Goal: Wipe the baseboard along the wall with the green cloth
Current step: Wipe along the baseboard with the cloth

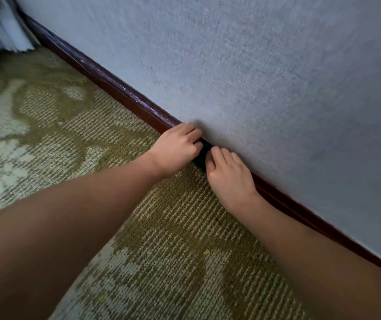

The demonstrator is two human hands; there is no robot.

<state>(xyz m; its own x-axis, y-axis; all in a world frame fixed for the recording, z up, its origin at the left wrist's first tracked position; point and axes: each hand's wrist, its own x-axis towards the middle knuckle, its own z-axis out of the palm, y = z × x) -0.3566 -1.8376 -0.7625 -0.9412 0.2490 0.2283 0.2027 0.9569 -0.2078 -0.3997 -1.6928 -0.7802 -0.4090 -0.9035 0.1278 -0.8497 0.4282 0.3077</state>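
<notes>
Baseboard [120, 93] | left hand [178, 148], right hand [228, 174] apparently pinch cloth [201, 158] against it

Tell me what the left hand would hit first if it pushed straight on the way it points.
The left hand points at the wall, gripping the cloth against the baseboard. It would likely meet the baseboard almost at once, through the cloth; contact is hidden.

Baseboard [117, 88]: dark red-brown, wood-like, glossy along top edge. Wall [254, 65] above baseboard: matt, fine woven texture. Carpet [173, 227] below baseboard: ribbed, rough weave. Cloth [201, 159] at baseboard: finish unresolved.
</notes>
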